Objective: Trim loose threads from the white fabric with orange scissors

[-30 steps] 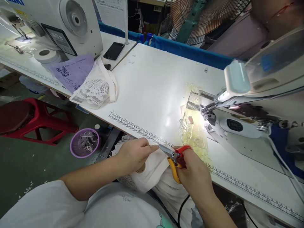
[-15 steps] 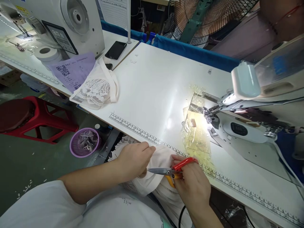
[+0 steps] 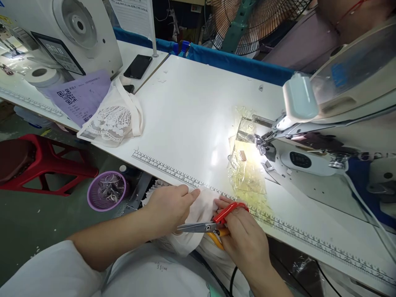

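Note:
My left hand [image 3: 168, 208] is closed on white fabric [image 3: 199, 212] at the table's front edge, its index finger and thumb toward the ruler scale. Scissors [image 3: 201, 227] with red and yellow handles sit in my right hand [image 3: 246, 239]. Their blades point left across the fabric, with the tip close beneath my left hand. The fingertips of my right hand touch the fabric's right side. More of the white material hangs down over my lap. Whether the blades have fabric between them I cannot tell.
A lit sewing machine head [image 3: 266, 144] stands at right, yellowish plastic film [image 3: 247, 177] by its needle. At left lie a white lace bra piece [image 3: 114, 119], a purple paper [image 3: 80, 97] and a black phone [image 3: 138, 67]. A purple basket [image 3: 107, 192] and red stool [image 3: 46, 163] are below.
The view has turned slightly, so the table things appear farther left. The scissor blades have come a little closer under my left hand. Both hands keep their hold.

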Tool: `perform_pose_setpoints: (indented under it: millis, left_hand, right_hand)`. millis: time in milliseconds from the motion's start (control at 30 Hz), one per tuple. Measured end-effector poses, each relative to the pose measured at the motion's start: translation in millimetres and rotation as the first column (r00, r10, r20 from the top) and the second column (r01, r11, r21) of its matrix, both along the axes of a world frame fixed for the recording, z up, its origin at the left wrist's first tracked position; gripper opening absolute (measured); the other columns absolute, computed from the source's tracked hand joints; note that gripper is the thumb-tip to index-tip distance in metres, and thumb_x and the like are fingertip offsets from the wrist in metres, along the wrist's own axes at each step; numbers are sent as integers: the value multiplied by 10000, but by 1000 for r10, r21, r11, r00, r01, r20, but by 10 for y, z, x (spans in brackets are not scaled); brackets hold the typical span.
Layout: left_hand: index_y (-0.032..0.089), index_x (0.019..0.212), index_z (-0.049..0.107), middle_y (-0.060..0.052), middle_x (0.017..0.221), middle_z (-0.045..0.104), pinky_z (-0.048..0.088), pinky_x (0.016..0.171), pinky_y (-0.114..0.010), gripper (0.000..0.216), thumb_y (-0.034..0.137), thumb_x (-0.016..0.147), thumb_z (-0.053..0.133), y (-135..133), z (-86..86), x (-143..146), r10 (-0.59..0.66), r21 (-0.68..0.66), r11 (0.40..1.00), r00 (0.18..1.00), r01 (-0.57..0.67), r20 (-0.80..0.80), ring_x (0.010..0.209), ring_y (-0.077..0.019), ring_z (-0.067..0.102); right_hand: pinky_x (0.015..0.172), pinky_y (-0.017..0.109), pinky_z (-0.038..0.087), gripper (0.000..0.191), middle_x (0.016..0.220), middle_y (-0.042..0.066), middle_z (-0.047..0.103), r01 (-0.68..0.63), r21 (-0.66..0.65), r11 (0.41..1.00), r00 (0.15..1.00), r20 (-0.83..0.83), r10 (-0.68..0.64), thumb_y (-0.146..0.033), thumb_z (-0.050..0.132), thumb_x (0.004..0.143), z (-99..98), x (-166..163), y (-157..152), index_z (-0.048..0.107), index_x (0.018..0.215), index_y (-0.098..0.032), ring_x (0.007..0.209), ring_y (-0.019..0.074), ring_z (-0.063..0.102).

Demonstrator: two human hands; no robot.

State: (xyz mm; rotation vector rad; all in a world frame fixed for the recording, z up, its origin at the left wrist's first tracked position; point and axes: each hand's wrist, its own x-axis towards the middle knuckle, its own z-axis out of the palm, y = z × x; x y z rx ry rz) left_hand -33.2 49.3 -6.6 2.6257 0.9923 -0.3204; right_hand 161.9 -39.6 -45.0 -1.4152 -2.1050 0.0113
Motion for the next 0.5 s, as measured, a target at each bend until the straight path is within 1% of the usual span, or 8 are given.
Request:
perform_pose_setpoints:
  millis: [133, 233, 300, 433, 500]
  left_hand:
    - [182, 1328, 437, -33, 804, 607, 424, 537, -295, 473, 167, 859, 376, -5, 33, 40, 4, -39, 999, 1000, -5, -23, 703, -182, 601]
    - [133, 1361, 380, -48, 843, 623, 467, 591, -319, 487, 178, 877, 349, 3, 60, 51, 9, -65, 998, 1000, -8, 9, 764, -194, 616]
    - [112, 1368, 354, -58, 882, 631, 484, 609, -333, 512, 183, 862, 381, 15, 74, 59, 20, -87, 996, 1000, -19, 16, 795, -205, 623]
    - [190, 1267, 458, -36, 949, 640, 498, 639, -338, 436, 172, 832, 427, 42, 79, 85, 40, -121, 992, 999, -36, 32, 832, -207, 629]
    - [198, 1266, 447, -32, 978, 647, 496, 652, -339, 422, 157, 848, 404, 51, 67, 92, 62, -125, 990, 998, -59, 22, 840, -203, 633]
  right_hand:
    - [881, 413, 514, 253, 1031, 146, 660, -16, 31, 999, 1000, -18, 17, -31, 522, 813, -12, 6, -3, 585, 1053, -83, 1085, 259, 574]
    - [892, 431, 504, 246, 1057, 158, 652, -39, 38, 999, 999, -24, 40, -39, 541, 810, -18, 18, -12, 587, 1050, -70, 1095, 271, 568]
    - [899, 438, 498, 231, 1060, 161, 650, -48, 45, 998, 998, -25, 49, -44, 556, 807, -21, 27, -16, 591, 1035, -66, 1092, 275, 569]
    - [897, 436, 500, 207, 1031, 155, 658, -29, 76, 997, 999, -33, 32, -90, 592, 813, -29, 32, -18, 596, 1019, -71, 1087, 279, 577]
    - [894, 432, 504, 195, 1019, 149, 660, -9, 73, 997, 999, -34, 11, -115, 589, 824, -37, 26, -15, 598, 1016, -81, 1088, 278, 577]
